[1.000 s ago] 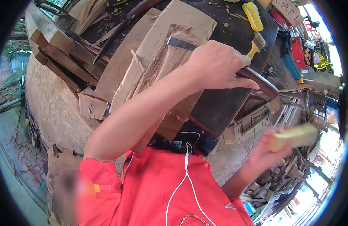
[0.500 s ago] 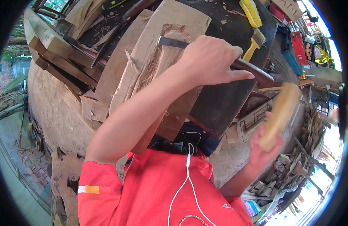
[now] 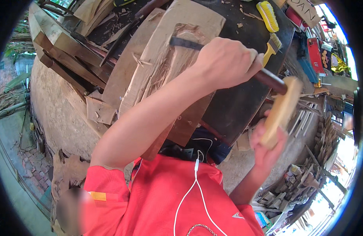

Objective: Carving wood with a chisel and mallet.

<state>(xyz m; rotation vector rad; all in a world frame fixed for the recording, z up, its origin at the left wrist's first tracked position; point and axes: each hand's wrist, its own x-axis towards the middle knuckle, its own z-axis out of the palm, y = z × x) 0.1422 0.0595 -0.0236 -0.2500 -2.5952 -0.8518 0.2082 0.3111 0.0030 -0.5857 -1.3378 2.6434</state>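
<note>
Firmly, left hand (image 3: 228, 63) grips chisel (image 3: 213, 53); mallet (image 3: 281, 112) meets its handle end.

One chisel (image 3: 228, 59), one wooden mallet (image 3: 281, 112), two brushes (image 3: 267, 15), one carved board (image 3: 165, 67)

A pale tan wooden panel (image 3: 177, 51), showing raw reddish-brown streaks, is lying on a black worktop (image 3: 244, 102). The chisel (image 3: 228, 59) is showing a dark grey blade and a glossy dark brown handle. The mallet (image 3: 281, 112) is appearing light yellowish. A brush (image 3: 267, 15) is showing yellow bristles. The shirt (image 3: 169, 200) is glowing red, with a white cable (image 3: 193, 192) crossing it.
</note>
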